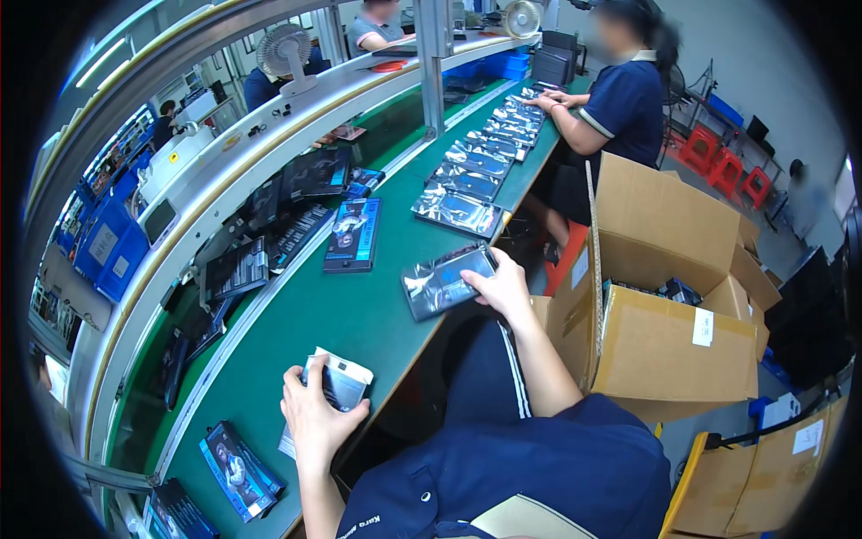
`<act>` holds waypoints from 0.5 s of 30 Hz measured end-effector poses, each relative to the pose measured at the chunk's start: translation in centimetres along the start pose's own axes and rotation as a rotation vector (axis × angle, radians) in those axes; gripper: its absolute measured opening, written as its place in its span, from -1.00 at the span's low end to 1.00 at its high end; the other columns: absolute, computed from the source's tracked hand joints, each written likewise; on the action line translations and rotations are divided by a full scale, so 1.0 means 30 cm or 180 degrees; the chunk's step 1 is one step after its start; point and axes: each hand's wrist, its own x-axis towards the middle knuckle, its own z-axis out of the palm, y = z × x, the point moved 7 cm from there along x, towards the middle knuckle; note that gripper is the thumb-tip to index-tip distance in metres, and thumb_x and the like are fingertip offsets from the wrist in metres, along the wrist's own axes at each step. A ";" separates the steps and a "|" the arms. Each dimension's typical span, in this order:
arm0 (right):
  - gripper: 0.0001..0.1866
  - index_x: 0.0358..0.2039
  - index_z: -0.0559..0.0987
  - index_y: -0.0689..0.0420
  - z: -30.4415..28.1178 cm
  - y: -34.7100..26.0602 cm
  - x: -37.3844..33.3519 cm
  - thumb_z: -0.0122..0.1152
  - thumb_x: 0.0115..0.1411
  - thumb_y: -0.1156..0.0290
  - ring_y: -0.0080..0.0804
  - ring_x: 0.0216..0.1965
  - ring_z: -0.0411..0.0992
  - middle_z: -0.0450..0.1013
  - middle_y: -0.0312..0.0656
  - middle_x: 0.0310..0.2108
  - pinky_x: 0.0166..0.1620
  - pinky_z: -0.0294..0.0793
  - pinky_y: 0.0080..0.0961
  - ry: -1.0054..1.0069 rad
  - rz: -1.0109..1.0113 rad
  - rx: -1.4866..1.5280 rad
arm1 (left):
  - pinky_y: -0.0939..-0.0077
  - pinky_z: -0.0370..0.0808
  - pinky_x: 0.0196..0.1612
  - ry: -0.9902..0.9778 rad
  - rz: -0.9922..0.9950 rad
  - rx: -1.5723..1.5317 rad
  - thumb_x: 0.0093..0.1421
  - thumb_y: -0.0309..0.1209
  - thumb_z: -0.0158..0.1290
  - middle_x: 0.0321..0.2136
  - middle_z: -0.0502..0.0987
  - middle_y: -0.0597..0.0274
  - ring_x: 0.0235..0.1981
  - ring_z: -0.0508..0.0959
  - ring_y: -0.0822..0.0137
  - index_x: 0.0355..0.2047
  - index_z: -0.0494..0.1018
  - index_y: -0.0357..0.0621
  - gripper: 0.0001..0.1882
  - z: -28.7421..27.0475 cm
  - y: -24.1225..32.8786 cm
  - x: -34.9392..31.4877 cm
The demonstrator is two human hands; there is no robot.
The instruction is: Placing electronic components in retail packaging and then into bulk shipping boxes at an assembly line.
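My left hand (pixel 316 415) is closed round a slim box (pixel 343 386) with a raised white end flap, low over the green bench top (pixel 386 314). In my right hand (pixel 505 286) is a flat dark pack in shiny clear wrap (pixel 440 286), gripped by its right end near the bench's front edge. Beyond it, a row of similar wrapped packs (pixel 476 166) runs up the bench. A dark printed box with a blue side (pixel 353 235) lies between my hands and the rear strip. Another printed box (pixel 239 472) is left of my left hand.
A co-worker in a navy shirt (pixel 628 99) stands at the far right of the bench, hands on the packs. A large open carton (pixel 673 346) stands at my right. Several dark boxes (pixel 269 216) lie along the rear channel, beneath a raised shelf (pixel 359 67).
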 end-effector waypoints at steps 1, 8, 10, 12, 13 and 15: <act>-0.31 0.14 0.37 0.38 0.008 -0.054 -0.040 0.43 0.02 0.44 -0.52 -0.52 0.54 0.57 -0.03 -0.30 -0.63 0.46 -0.67 -0.0194 -0.0035 -0.0078 | 0.04 0.32 0.09 0.0038 -0.0002 -0.0055 -0.34 -0.11 0.42 0.00 0.29 -0.12 0.04 0.38 -0.10 0.16 0.30 0.00 -0.02 -0.009 0.009 -0.002; -0.26 0.27 0.29 0.25 0.276 -0.202 -0.216 0.39 0.10 0.44 -0.79 -0.57 0.40 0.54 -0.28 -0.27 -0.64 0.28 -0.86 -0.1584 0.0271 0.2425 | 0.16 0.36 0.06 0.1099 0.0804 -0.1335 -0.43 -0.19 0.50 -0.06 0.30 -0.02 -0.01 0.41 0.01 0.13 0.20 -0.16 0.08 -0.149 0.120 -0.016; -0.29 0.27 0.30 0.23 0.346 -0.169 -0.243 0.37 0.13 0.43 -0.79 -0.58 0.40 0.55 -0.30 -0.30 -0.64 0.26 -0.85 -0.1943 0.0759 0.2644 | 0.18 0.27 0.17 0.1533 0.1127 -0.1509 -0.38 -0.14 0.45 0.05 0.24 -0.01 0.10 0.33 0.04 0.13 0.16 -0.17 0.07 -0.173 0.081 -0.046; -0.34 0.27 0.30 0.22 0.391 -0.151 -0.303 0.30 0.16 0.55 -0.65 -0.31 0.52 0.51 -0.23 -0.11 -0.42 0.50 -0.75 -0.2579 0.1105 0.2597 | 0.18 0.25 0.18 0.1461 0.1292 -0.2022 -0.37 -0.13 0.45 0.06 0.24 -0.01 0.11 0.33 0.05 0.14 0.16 -0.17 0.06 -0.147 0.057 -0.044; -0.34 0.27 0.30 0.22 0.413 -0.174 -0.323 0.30 0.16 0.55 -0.65 -0.31 0.52 0.51 -0.23 -0.11 -0.42 0.50 -0.75 -0.2667 0.1135 0.2593 | 0.19 0.24 0.20 0.1325 0.1541 -0.2574 -0.36 -0.13 0.45 0.07 0.24 -0.02 0.12 0.32 0.05 0.14 0.16 -0.16 0.06 -0.148 0.052 -0.048; -0.32 0.28 0.24 0.29 0.352 -0.228 -0.294 0.29 0.18 0.55 -0.63 -0.26 0.50 0.48 -0.18 -0.06 -0.28 0.52 -0.74 -0.1281 0.0643 0.3060 | 0.22 0.25 0.21 0.1230 0.1279 -0.2035 -0.39 -0.10 0.47 0.06 0.27 0.01 0.13 0.33 0.10 0.19 0.16 -0.19 0.13 -0.149 0.027 -0.046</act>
